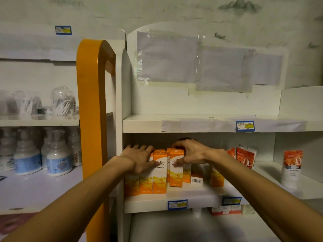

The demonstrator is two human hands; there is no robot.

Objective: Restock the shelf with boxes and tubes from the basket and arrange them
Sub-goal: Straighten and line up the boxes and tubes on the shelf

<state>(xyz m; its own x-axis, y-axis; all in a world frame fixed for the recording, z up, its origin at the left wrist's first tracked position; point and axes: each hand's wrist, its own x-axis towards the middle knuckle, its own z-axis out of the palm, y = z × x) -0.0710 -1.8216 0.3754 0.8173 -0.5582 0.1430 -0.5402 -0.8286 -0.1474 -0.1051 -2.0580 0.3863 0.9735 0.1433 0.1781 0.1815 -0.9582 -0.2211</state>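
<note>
Several tall orange boxes (159,173) stand in a row on the middle white shelf (192,198). My left hand (139,158) lies flat, fingers spread, against the tops of the leftmost boxes. My right hand (190,152) grips the top of one orange box (176,170), which stands slightly tilted and a little apart from the row. More orange boxes (216,177) stand behind and to the right, partly hidden by my right forearm. The basket is not in view.
Red-and-white tubes (291,165) and red packets (244,156) stand further right on the same shelf. The shelf above (192,124) carries only paper and a blue price tag. An orange post (92,110) divides off the left shelving with pump bottles (57,159).
</note>
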